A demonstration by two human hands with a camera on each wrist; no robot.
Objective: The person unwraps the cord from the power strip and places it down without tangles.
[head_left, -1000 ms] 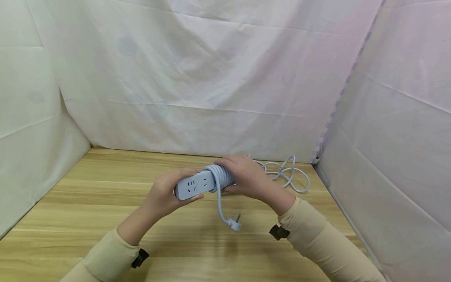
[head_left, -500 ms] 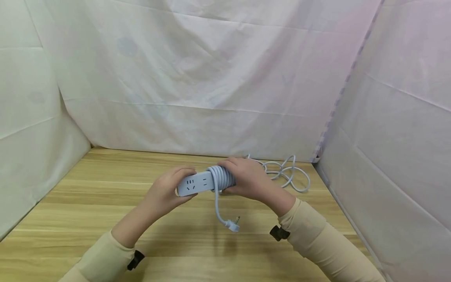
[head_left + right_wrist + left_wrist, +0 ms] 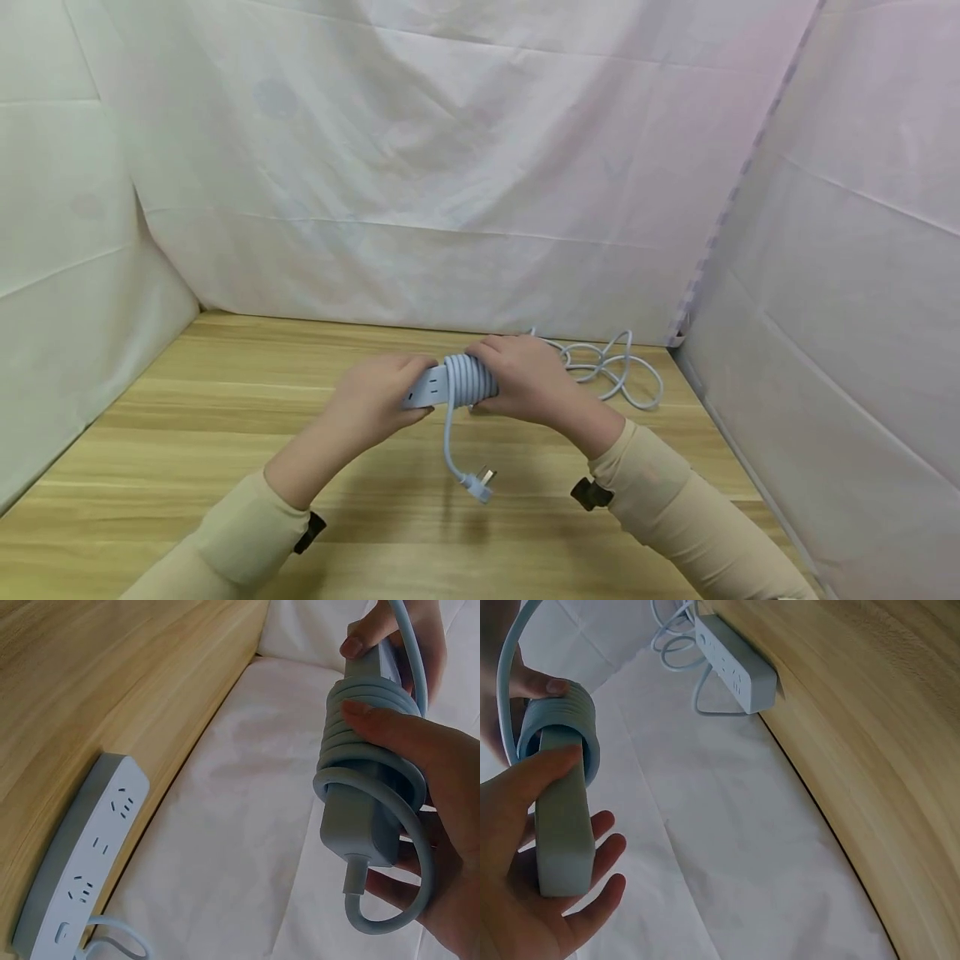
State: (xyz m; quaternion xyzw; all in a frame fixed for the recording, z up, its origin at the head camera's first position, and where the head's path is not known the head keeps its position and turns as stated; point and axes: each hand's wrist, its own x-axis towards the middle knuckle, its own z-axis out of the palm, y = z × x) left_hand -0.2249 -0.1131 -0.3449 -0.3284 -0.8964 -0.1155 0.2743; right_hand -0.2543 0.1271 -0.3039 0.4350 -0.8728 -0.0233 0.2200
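A white power strip [image 3: 427, 390] is held up over the table, its own cord [image 3: 471, 381] wound round its body in several tight turns. My left hand [image 3: 369, 397] grips the strip's left end; in the left wrist view its thumb lies on top, with the fingers behind. On the other side, my right hand [image 3: 528, 382] holds the wound part, thumb pressing on the coils [image 3: 360, 742]. From the coils' left edge the cord's free end hangs down to a plug [image 3: 478, 486] with metal prongs. At the far end, the cord leaves the strip in a loop [image 3: 390, 922].
A second white power strip [image 3: 86, 855] lies on the wooden table [image 3: 225, 450] near its far edge, hidden behind the right hand in the head view. Its loose cord [image 3: 621, 379] spreads in loops at the back right. White cloth [image 3: 420, 167] hangs around the table.
My left hand has slid right along the strip, closer to the coils, covering more of the sockets. The hanging plug has swung slightly left and turned. The right hand has barely moved.
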